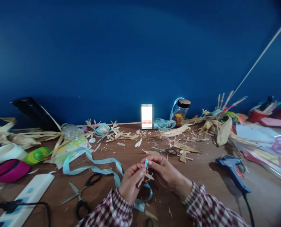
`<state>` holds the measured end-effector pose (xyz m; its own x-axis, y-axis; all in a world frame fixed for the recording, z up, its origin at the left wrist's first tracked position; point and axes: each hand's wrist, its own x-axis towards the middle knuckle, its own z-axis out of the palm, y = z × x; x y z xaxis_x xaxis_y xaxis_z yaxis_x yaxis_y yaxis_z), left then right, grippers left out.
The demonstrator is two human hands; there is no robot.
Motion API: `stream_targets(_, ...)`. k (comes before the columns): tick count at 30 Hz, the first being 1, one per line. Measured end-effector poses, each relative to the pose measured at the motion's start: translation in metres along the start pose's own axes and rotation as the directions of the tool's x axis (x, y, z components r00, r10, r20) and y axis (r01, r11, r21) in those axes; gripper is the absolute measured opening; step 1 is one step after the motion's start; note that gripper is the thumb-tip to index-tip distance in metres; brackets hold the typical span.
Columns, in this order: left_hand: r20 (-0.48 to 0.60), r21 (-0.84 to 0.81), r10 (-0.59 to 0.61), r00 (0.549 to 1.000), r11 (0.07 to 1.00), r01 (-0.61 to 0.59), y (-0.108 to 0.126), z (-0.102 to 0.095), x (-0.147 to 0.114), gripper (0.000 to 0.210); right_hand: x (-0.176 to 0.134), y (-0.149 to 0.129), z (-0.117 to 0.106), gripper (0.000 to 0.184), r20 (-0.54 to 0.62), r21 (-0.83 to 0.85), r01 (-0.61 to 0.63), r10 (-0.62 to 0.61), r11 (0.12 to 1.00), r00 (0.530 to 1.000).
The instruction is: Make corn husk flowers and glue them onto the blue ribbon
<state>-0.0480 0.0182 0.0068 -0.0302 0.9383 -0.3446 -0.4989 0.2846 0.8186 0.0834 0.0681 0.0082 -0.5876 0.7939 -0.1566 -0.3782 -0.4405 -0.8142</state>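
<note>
My left hand (132, 180) is closed, pinching a small flower-like piece of dried husk (149, 177) whose pale pointed petals stick out below the fingers. Light blue ribbon (93, 160) trails from the hands, lying in a long loop to the left and another below them. At the top of the husk piece, my right hand (166, 171) pinches a short bit of the ribbon between thumb and forefinger. The two hands touch or nearly touch at their fingertips. Scissors with black handles (82, 192) lie open left of my left hand.
A blue glue gun (232, 171) lies at right. On the left are a white power strip (33, 192), tape rolls and a plastic bottle (71, 131). Husk scraps, a second pair of scissors (165, 150) and a jar (181, 113) stand or lie along the blue wall.
</note>
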Motion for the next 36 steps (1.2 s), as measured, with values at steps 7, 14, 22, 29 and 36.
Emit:
stream_targets(7,-0.044,-0.051,-0.037,0.998,0.998,0.035,0.000,0.000,0.000,0.033,0.000,0.000,0.001,0.019,-0.029,0.041,-0.004,0.005,0.999,1.000)
stream_targets(14,-0.041,-0.044,-0.021,0.999,0.999,0.020,-0.003,0.000,0.002,0.036,-0.002,-0.002,0.004,0.020,-0.044,0.013,-0.001,0.002,1.000,0.999)
stream_targets(22,-0.055,0.007,0.006,0.998,1.000,-0.005,-0.005,-0.001,0.003,0.036,0.000,0.001,0.000,0.024,-0.068,-0.029,-0.012,0.010,1.000,0.998)
stream_targets(29,-0.062,-0.007,0.006,0.998,1.000,-0.007,-0.005,-0.001,0.003,0.033,0.001,0.004,-0.004,0.023,-0.060,-0.055,-0.007,0.003,0.998,0.998)
stream_targets(36,-0.072,0.130,0.104,0.992,0.987,-0.094,-0.011,-0.007,0.006,0.033,-0.003,0.000,0.001,0.020,-0.038,-0.027,0.027,-0.028,0.999,0.999)
